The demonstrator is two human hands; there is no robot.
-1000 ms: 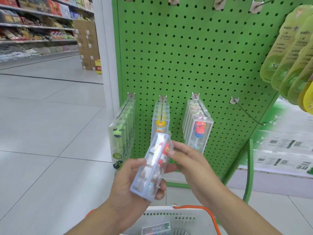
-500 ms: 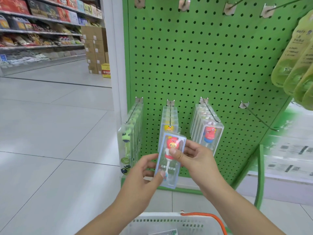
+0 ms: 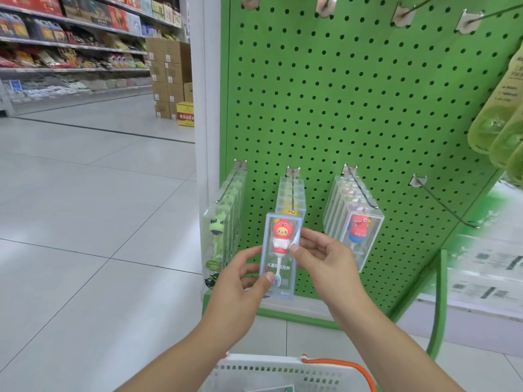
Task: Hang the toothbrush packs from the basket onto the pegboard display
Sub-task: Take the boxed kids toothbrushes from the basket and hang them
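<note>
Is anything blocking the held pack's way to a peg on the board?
Nothing visible. Both the left hand and right hand hold the clear toothbrush pack with the red character upright before the green pegboard; the bare metal peg at right is free.

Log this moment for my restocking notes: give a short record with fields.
held item: toothbrush pack, upright, red character facing camera
left hand: grips pack's lower edge
right hand: pinches pack's right side
pegboard: three hooks stocked, empty hook to their right
basket: below, white, orange handle
</note>
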